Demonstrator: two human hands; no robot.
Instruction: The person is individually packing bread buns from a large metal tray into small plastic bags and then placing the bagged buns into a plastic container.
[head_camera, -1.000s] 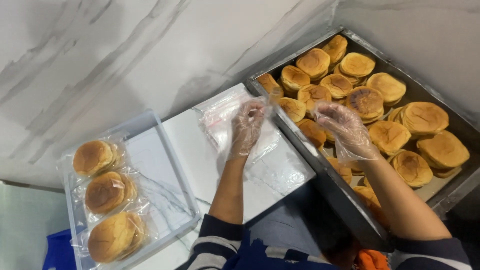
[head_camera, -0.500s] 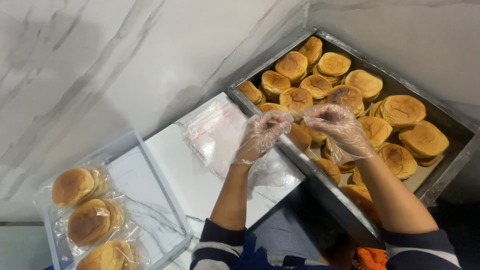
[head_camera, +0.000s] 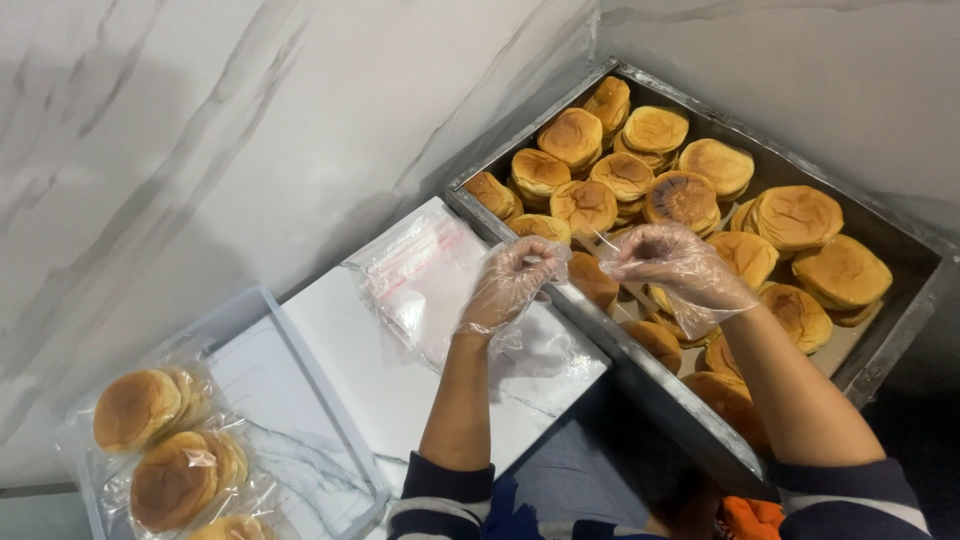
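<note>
Pinching a clear bag (head_camera: 596, 246) between both gloved hands, just above the near rim of the metal tray (head_camera: 640, 362), where the tray is meeting the white counter (head_camera: 400, 390). Closing the fingertips of the left hand (head_camera: 510, 285) on one edge of the film and those of the right hand (head_camera: 672, 262) on the other, thumbs pressing against forefingers, the remaining fingers curling loosely; spreading the film between them, though hard to tell whether its mouth is parting yet, being so thin and see-through. Judging it as nearly weightless, limp and slippery, likely clinging to the plastic gloves and to itself, so gripping best at the very top edge, one layer per hand, rather than in the middle, where bunching up seems likely. Lying just left of the left hand, a stack of spare bags (head_camera: 420, 275), flat on the counter. Filling the tray, rows of round golden buns (head_camera: 683, 197), stacked in pairs, probably soft and easily dented, so better cradling from the sides than squeezing from the top. Sitting well apart at the lower left, a clear plastic bin (head_camera: 300, 345) holding bagged buns (head_camera: 135, 408) lined up along its far side.
</note>
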